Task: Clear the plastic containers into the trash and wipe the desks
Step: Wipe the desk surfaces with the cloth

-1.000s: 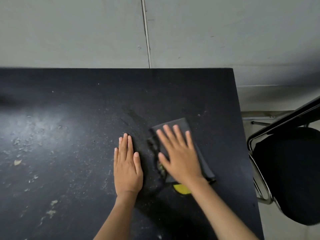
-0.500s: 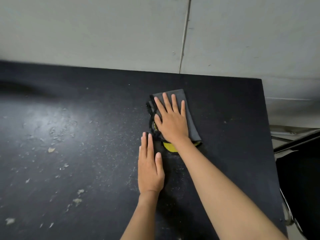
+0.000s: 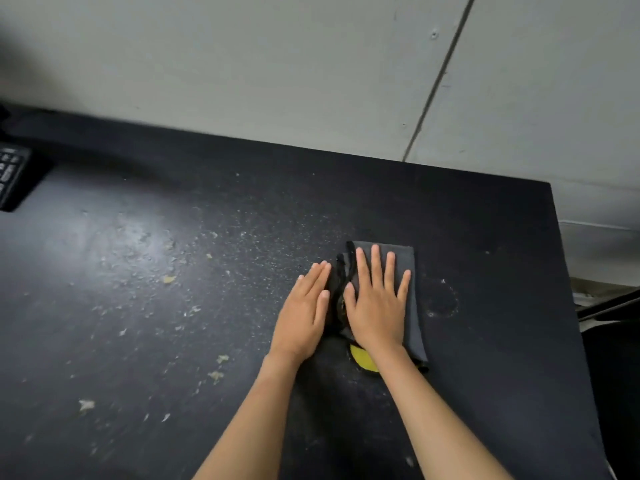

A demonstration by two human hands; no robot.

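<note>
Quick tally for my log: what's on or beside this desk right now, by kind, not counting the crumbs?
Hands: 2, left hand flat on the desk, right hand flat on the cloth
Wiping cloths: 1, dark grey cloth with a yellow part showing
Keyboards: 1, black keyboard
Chairs: 1, black chair, partly visible
Total: 5

Black desk against a pale wall, dusty and crumb-strewn.

Speckled with fine white dust and pale crumbs across the left and middle. Bearing a folded dark cloth with a yellow patch at its near end, right of centre, pressed flat by a right hand, a left hand flat beside it, and a black keyboard at the far left edge.
</note>
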